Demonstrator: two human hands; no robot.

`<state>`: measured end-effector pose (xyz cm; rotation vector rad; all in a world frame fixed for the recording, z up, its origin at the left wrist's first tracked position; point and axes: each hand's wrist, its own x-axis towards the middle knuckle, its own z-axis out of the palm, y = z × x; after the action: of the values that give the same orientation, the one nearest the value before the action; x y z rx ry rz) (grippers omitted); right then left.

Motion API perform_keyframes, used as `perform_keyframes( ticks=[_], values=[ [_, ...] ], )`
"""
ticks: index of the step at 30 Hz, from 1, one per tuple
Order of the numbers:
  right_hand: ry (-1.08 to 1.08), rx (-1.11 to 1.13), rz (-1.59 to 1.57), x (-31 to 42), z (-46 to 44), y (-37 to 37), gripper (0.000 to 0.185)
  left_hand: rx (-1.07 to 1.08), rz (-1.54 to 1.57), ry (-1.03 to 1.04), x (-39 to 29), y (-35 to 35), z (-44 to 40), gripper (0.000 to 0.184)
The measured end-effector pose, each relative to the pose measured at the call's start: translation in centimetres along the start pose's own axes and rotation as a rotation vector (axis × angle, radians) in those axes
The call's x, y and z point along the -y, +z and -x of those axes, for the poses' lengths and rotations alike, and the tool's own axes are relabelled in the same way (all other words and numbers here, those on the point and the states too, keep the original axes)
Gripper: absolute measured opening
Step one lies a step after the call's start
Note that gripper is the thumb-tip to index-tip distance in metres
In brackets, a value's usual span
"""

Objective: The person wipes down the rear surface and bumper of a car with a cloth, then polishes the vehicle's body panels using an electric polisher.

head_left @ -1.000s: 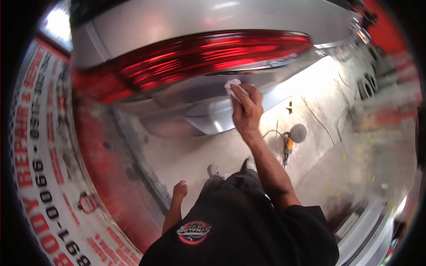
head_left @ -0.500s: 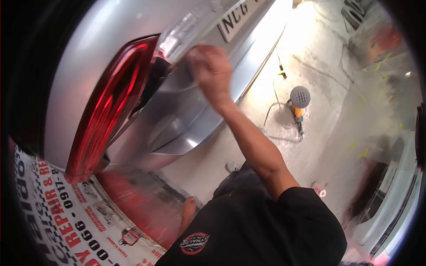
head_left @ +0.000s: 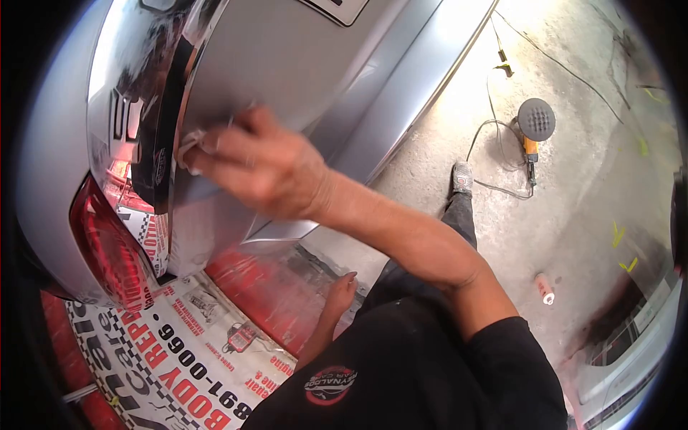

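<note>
My right hand is blurred by motion and closed on a small crumpled whitish piece, whose material I cannot make out. It works at the rear panel of a silver car, beside a glossy dark and chrome strip. Below that strip sits the red tail light. My left hand hangs low at my side, seen small, its fingers loosely stretched with nothing visible in them. Part of a license plate shows at the top.
On the concrete floor lies a yellow polisher with a round grey pad and a trailing cord. A pinkish cylinder lies farther right. Another vehicle stands at the right edge. A printed banner covers the lower left.
My view has shifted left along the car's rear. My right hand has moved left and down to the glossy strip. My left hand still hangs low.
</note>
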<state>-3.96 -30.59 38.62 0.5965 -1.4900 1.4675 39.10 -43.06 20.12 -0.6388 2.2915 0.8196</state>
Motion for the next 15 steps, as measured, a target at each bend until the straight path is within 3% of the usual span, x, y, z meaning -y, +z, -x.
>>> perform_keyframes(
  ticks=[5, 6, 9, 12, 14, 15],
  values=[
    [0.221, -0.203, -0.008, -7.2, -6.3, -1.4, 0.018, -0.037, -0.067, 0.008, 1.0, -0.7, -0.5, 0.035],
    [0.17, -0.222, 0.153, -6.1, -6.5, -1.4, 0.012, -0.026, -0.076, -0.022, 1.7, -0.6, -0.2, 0.035],
    [0.215, -0.143, 0.063, -1.9, -4.5, -0.3, 0.011, 0.013, -0.1, -0.045, 5.0, 0.2, 1.1, 0.036],
    [0.225, -0.147, 0.109, -6.0, -7.2, -2.1, 0.009, 0.037, -0.087, -0.079, 5.1, -0.3, 1.2, 0.036],
    [0.408, -0.075, 0.009, -7.7, -9.5, -1.9, 0.006, 0.06, -0.116, -0.101, 5.1, -0.6, 1.7, 0.037],
    [0.402, -0.102, 0.041, -7.4, -9.4, -1.9, 0.007, 0.073, -0.151, -0.097, 5.3, -0.5, 1.4, 0.037]
  ],
)
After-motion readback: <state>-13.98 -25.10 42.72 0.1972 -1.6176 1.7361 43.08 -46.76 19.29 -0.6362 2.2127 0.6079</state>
